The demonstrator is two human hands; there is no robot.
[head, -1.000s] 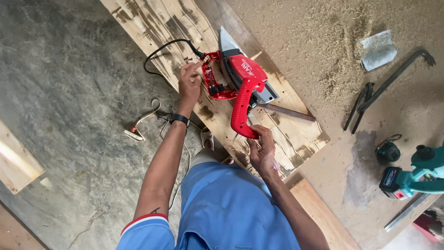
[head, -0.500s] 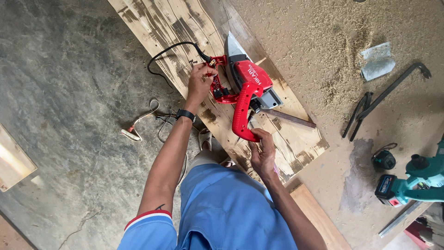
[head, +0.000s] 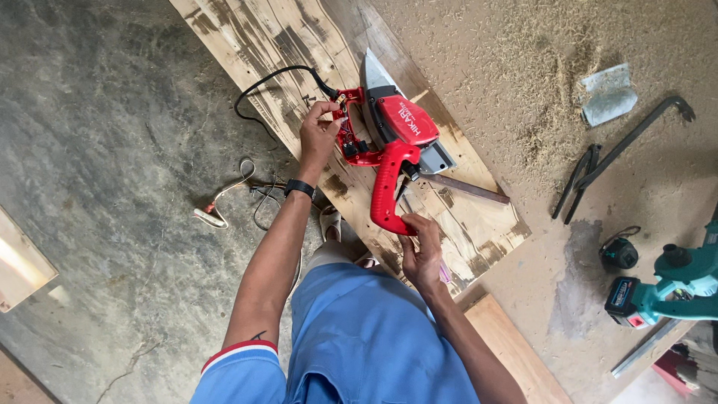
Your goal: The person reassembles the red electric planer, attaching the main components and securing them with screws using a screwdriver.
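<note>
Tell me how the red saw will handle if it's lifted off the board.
The red saw likely feels heavy and front-weighted, with its motor and blade bulk far from the handle. Its black cord looks floppy and may drag. The exposed blade calls for care.

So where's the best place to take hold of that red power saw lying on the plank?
Probably the red saw's curved handle, from the near end: it arches clear of the plank, leaving finger room. The right hand touches its tip; the left hand is at the open side.

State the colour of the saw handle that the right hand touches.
Red; the saw handle, under the right hand, shows best in the head view.
</note>
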